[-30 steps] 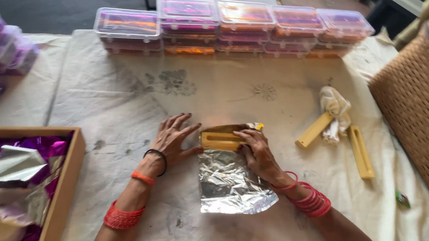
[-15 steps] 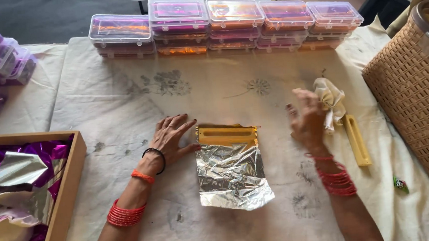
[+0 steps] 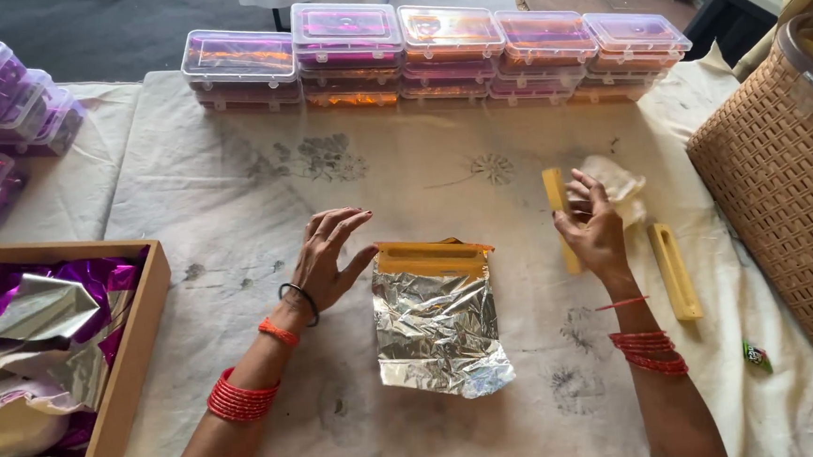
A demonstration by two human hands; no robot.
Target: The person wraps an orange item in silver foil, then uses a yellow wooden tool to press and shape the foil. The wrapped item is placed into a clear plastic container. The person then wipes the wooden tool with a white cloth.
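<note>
Two hands at a sheet of foil on a cloth-covered surface

The foil sheet [image 3: 439, 328] lies flat; a yellow bar [image 3: 432, 257] sits on its top edge. Left hand [image 3: 328, 260], open, rests beside it. Right hand [image 3: 595, 231] grips a yellow stick [image 3: 555, 201], further right.

Bare forearms; red bangles on left hand [image 3: 326, 262] and right hand [image 3: 598, 236] wrists; black band, perhaps hair tie, left.

Crinkled shiny metal foil sheet [image 3: 439, 328]; matt yellow bar [image 3: 557, 212]; worktop cloth [image 3: 237, 220] matt, stained; glossy clear plastic boxes [image 3: 433, 48]; woven basket [image 3: 785, 196]; wooden tray [image 3: 132, 358].
</note>
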